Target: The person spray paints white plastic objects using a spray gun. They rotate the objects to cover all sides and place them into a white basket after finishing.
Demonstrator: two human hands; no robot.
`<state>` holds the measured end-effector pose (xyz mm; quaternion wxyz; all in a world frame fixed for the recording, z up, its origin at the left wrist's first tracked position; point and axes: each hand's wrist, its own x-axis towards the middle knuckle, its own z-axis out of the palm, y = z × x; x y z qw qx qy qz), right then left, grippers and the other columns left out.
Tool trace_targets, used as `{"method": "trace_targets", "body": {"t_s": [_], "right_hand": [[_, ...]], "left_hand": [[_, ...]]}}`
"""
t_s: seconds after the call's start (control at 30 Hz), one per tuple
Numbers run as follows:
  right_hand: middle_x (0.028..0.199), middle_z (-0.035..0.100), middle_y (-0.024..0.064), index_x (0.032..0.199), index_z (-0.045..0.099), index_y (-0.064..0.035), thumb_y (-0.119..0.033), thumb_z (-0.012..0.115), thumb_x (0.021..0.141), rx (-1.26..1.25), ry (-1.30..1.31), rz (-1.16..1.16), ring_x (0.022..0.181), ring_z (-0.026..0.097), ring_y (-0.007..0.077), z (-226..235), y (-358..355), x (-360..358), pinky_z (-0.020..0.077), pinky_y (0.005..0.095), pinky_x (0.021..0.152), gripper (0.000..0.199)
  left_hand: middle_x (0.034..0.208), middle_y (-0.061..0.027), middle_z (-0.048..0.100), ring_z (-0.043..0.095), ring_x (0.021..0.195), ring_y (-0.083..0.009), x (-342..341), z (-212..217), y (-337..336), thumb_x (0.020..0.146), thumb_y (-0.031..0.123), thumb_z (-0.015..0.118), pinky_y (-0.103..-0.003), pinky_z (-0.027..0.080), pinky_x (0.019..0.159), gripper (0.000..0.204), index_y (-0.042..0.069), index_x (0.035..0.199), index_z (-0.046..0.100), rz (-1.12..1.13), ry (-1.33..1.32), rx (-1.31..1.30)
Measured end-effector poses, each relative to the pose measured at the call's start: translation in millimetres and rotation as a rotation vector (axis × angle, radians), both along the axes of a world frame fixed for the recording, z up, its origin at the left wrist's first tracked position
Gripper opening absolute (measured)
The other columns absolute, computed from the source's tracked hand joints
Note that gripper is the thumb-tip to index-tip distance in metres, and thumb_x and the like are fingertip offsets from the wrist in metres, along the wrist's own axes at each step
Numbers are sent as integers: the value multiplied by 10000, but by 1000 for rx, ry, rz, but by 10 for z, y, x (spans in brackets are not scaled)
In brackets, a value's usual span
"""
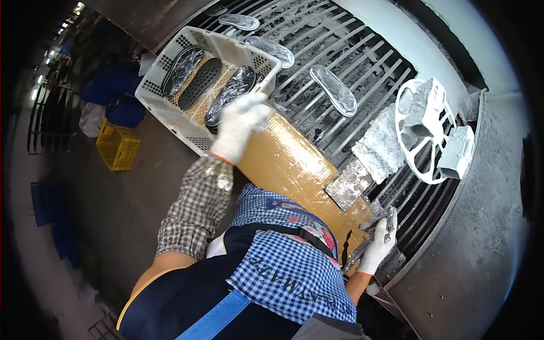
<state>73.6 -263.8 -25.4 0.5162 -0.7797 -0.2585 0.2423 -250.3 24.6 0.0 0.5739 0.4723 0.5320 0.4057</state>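
Head view shows the left hand (242, 126), gloved, fingers closed on the rim of the white basket (170, 107) of dark soles, which sits tilted at the grate's (362, 79) edge. Right hand (379, 245) grips the grate's frame. A loose hold could tip the basket and spill the soles.

A shoe-sole factory floor: a slatted metal conveyor (362, 73) carries wrapped soles (333, 89), with plastic crates (170, 113) alongside.

One head cam only, you wore it looking steeply down over your own chest, close to the slatted conveyor (362, 73) and white basket (170, 113); fisheye bent the edges, dark rim
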Motion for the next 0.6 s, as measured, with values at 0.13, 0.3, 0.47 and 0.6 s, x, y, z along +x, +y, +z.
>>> {"method": "trace_targets", "body": {"t_s": [0.13, 0.3, 0.47, 0.6], "right_hand": [[1490, 621, 160, 1553, 520, 52, -206, 560, 1112, 42, 43, 13, 1318, 596, 219, -37, 20, -3, 444, 344, 1132, 512], [1511, 606, 162, 1565, 501, 55, -193, 582, 1109, 67, 66, 26, 1340, 586, 224, -33, 8, 22, 435, 356, 1155, 525], [1484, 612, 173, 1575, 476, 62, -172, 604, 1098, 86, 100, 10, 1306, 595, 216, 48, 7, 3, 447, 359, 1135, 546], [1441, 634, 165, 1576, 477, 56, -187, 609, 1098, 64, 142, -22, 1243, 613, 195, 155, 13, -57, 472, 344, 1092, 552]], "left_hand": [[1354, -236, 697, 711, 1185, -329, -794, -53, 297, 854, 268, 823, -390, 558, 1038, 805, -12, 1541, 511, 84, 1000, 393], [1409, -250, 676, 690, 1249, -368, -1101, -173, 427, 753, 407, 892, -413, 545, 1065, 1035, 97, 1627, 433, -170, 1041, -112], [1277, -210, 748, 749, 1131, -312, -1108, -437, 457, 763, 326, 893, -410, 571, 1012, 926, 96, 1570, 503, -180, 1108, -53], [1318, -215, 726, 744, 1126, -328, -1228, -402, 389, 756, 201, 875, -390, 576, 993, 896, 18, 1551, 505, -35, 903, 63]]}}
